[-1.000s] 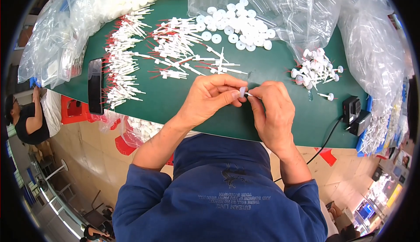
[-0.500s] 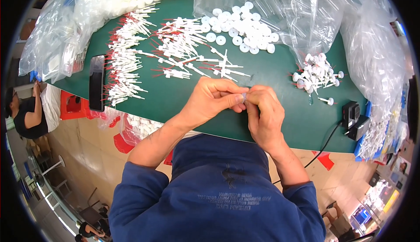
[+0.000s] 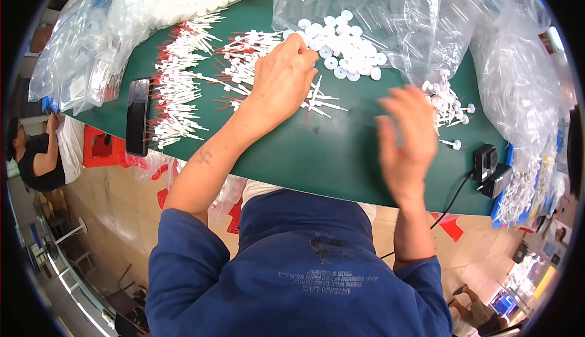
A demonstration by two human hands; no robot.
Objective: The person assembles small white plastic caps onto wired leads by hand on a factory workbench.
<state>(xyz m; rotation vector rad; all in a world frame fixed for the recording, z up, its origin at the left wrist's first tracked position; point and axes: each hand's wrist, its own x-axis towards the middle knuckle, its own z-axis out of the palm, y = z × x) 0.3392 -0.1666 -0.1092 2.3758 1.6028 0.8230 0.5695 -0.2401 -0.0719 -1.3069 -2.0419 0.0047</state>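
Observation:
My left hand [image 3: 281,78] reaches over the left edge of a pile of white round discs [image 3: 350,44], its fingers bent down. Its fingertips are mostly hidden, so what they pinch cannot be made out. Under and beside that hand lie thin white plastic sticks with red wires [image 3: 247,50], with several loose ones [image 3: 320,100] just right of the wrist. My right hand [image 3: 407,142] is blurred by motion, thumb and fingers apart, with nothing clear in it. It is just left of a heap of sticks capped with discs [image 3: 448,102]; one capped stick [image 3: 451,144] lies apart.
A long row of wired sticks [image 3: 177,87] lies beside a black phone [image 3: 138,117]. Clear plastic bags [image 3: 420,20] cover the table's far side. A black device with a cable [image 3: 485,163] stands at the right edge of the green table [image 3: 304,166]. Another person [image 3: 42,160] is at far left.
My hands were together at the table's near middle, fingers on a small pale piece. They have parted: the left moved up to the discs, the right moved right toward the capped sticks.

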